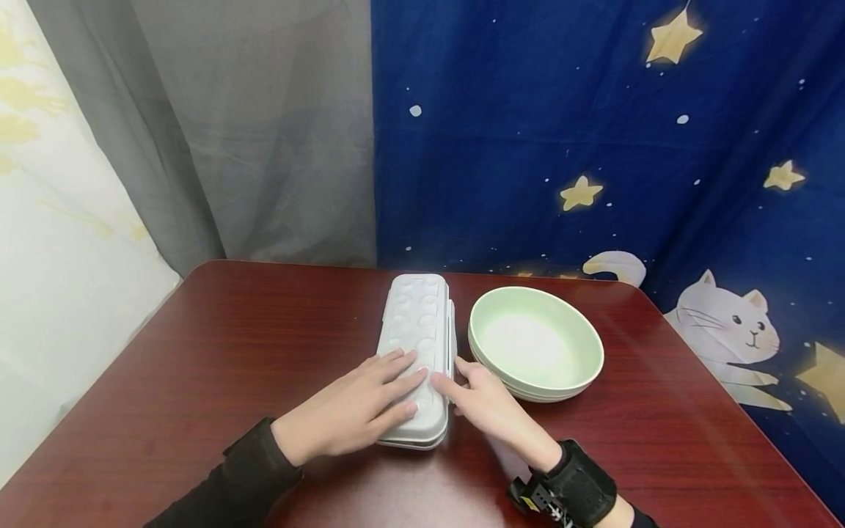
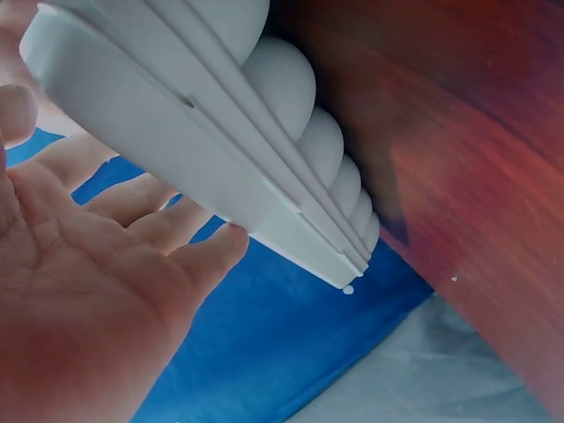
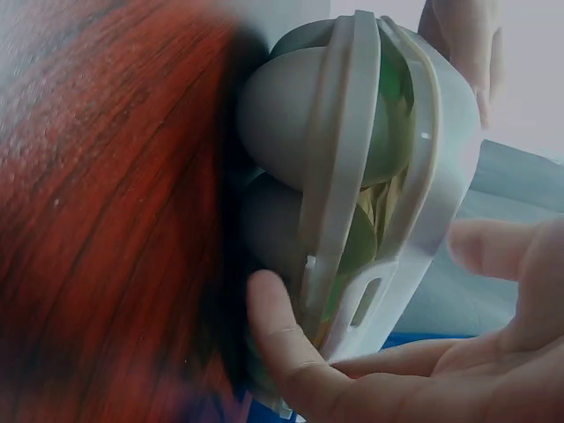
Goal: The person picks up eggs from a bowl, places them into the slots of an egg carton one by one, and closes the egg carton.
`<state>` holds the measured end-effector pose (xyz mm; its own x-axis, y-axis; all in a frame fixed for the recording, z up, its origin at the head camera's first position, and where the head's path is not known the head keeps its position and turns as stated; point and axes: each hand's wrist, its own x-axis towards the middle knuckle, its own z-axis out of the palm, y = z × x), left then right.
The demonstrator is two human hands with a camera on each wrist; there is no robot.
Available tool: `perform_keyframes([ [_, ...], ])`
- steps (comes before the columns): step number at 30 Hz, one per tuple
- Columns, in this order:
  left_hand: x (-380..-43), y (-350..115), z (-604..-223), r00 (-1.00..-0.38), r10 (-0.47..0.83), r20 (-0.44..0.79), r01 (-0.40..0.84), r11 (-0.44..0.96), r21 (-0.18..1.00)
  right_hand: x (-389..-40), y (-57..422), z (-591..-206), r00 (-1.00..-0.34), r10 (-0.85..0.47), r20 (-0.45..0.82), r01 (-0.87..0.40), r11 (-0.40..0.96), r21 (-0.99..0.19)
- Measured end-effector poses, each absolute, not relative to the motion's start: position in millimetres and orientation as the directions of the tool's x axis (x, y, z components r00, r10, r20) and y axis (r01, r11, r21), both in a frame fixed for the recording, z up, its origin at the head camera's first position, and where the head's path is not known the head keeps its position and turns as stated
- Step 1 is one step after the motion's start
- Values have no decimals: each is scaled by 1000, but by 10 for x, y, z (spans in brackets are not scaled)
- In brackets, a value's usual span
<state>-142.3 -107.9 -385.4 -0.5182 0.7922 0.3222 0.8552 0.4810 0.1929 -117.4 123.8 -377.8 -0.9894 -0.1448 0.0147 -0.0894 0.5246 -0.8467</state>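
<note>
A white egg carton (image 1: 412, 315) with rounded cups lies lengthwise on the table. My left hand (image 1: 353, 407) rests on its lid, fingers spread and nearly straight. At the carton's right long side, my right hand (image 1: 488, 403) has its thumb over the lid's edge and its other fingers low along the side. The right wrist view shows a gap between the lid (image 3: 458, 115) and the lower tray (image 3: 339, 159), with green and yellowish contents inside. A slotted clasp tab (image 3: 363, 300) hangs on that side, close to the right fingers.
Light green bowls (image 1: 536, 341), stacked, stand just right of the carton. The dark red table (image 1: 264, 330) ends at a grey curtain (image 1: 277, 147) and a blue starry curtain (image 1: 495, 161). A black strap (image 1: 577, 480) wraps the right wrist.
</note>
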Motion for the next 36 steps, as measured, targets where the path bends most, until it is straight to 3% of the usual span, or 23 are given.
perform_keyframes([
  [10,-1615,-1086,-3895,-615,745,258,788,583,196,-1200,1259,-3811,-985,-174,-20,-81,554,-829],
  [36,-1689,-998,-3947,-588,742,321,803,582,125,-1273,1246,-3822,-973,-226,-41,-62,431,-900],
])
